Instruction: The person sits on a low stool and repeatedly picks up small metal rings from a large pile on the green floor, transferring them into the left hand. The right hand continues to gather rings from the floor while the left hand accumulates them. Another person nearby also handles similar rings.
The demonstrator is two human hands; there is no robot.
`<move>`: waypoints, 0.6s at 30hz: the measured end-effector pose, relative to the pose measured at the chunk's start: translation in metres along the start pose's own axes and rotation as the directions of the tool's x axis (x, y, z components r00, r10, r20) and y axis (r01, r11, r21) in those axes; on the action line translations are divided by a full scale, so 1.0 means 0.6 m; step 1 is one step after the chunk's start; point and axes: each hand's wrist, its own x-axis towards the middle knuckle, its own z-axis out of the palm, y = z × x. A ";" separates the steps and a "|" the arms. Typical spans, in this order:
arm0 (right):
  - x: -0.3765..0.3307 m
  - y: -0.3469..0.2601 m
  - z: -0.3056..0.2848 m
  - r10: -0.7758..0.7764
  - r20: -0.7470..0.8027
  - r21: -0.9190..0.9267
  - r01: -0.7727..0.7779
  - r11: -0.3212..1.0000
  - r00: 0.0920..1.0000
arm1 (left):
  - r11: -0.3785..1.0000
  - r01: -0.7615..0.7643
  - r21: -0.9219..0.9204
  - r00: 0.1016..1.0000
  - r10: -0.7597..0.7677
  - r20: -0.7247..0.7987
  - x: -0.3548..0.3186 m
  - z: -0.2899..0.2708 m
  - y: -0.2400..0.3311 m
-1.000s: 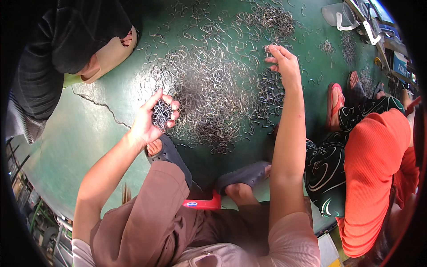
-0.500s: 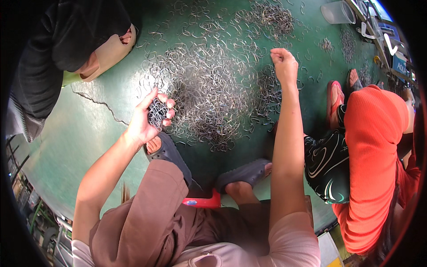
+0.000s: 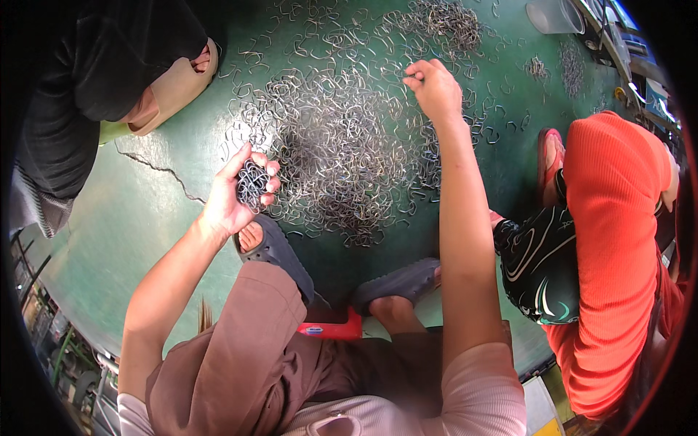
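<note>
A loose handful of small bent metal hooks (image 3: 251, 184) lies in my left hand (image 3: 227, 198), palm up, with the fingers curled around them. My right hand (image 3: 438, 93) reaches over the far right part of a broad heap of similar hooks (image 3: 342, 145) spread on the green floor. Its thumb and forefinger are pinched together. Whether a hook sits between those fingertips is too small to make out. The heap's left edge lies just beside my left hand.
A second, denser pile of hooks (image 3: 447, 25) lies at the far side, with a clear plastic tub (image 3: 554, 16) to its right. A person in orange-red clothing (image 3: 614, 189) sits at my right. Another person's sandalled foot (image 3: 174, 87) rests at far left. A crack (image 3: 160, 167) runs across the floor.
My right hand has moved left and a little farther away over the heap. My left hand has barely shifted and keeps its handful. The person on the right has leaned slightly.
</note>
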 end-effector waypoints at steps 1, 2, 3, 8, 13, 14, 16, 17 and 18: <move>0.004 -0.001 0.010 -0.018 -0.003 -0.065 0.018 0.998 1.000 | 1.000 -0.001 0.004 1.000 0.001 0.004 0.001 0.001 -0.001; 0.007 -0.004 0.014 -0.038 -0.004 -0.130 0.037 0.991 0.999 | 1.000 -0.004 0.007 1.000 0.004 0.007 0.000 0.002 -0.001; 0.008 -0.002 0.012 -0.097 -0.028 -0.176 0.090 0.980 0.995 | 1.000 -0.006 0.010 1.000 0.006 0.011 0.000 0.003 -0.002; -0.014 0.009 -0.023 0.112 -0.048 0.262 -0.096 0.960 0.993 | 1.000 -0.004 0.012 0.999 0.004 0.039 0.004 0.009 -0.010; -0.116 -0.121 -0.037 -0.015 0.218 0.691 -0.144 0.709 0.976 | 0.998 0.014 0.067 0.997 -0.019 0.069 0.013 0.006 -0.015; -0.147 -0.166 -0.039 -0.132 0.205 0.775 -0.078 0.627 0.970 | 0.997 0.024 0.076 0.997 -0.030 0.074 0.017 0.006 -0.017; -0.190 -0.237 -0.042 -0.187 0.384 0.866 -0.283 0.411 0.904 | 0.999 0.021 0.028 0.999 -0.022 0.049 0.024 -0.002 -0.022; -0.200 -0.252 -0.038 -0.217 0.310 0.844 -0.162 0.512 0.926 | 0.999 0.025 0.027 0.999 -0.025 -0.020 0.028 0.011 -0.025; -0.207 -0.262 -0.031 -0.266 0.245 0.805 -0.043 0.592 0.932 | 0.999 0.022 0.024 0.994 -0.019 -0.104 0.029 0.012 -0.028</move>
